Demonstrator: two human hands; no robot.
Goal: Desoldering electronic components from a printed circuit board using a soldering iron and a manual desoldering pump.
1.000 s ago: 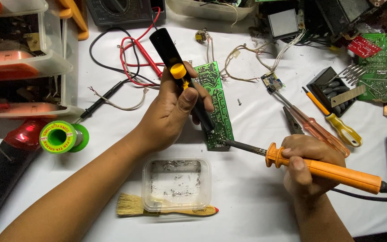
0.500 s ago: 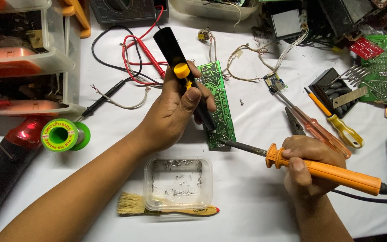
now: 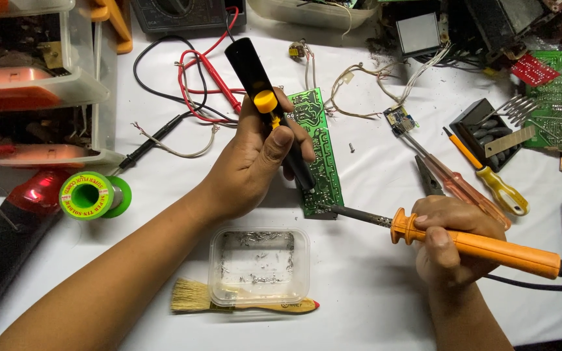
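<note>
White tabletop (image 3: 372, 299), crowded. Left hand (image 3: 255, 162) gripping black desoldering pump (image 3: 265, 104), its tip on the green circuit board (image 3: 320, 153) at centre. Right hand (image 3: 453, 244) closed around orange soldering iron (image 3: 482, 247), tip touching the board's near end. Clear plastic tub (image 3: 258, 266), brush (image 3: 196, 298), solder spool (image 3: 89, 195) nearby.

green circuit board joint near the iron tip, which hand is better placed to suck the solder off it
Left, probably. The left hand holds the black desoldering pump with yellow button, thumb by that button, nozzle down on the long green circuit board. The right hand is busy gripping the orange-handled soldering iron.
</note>
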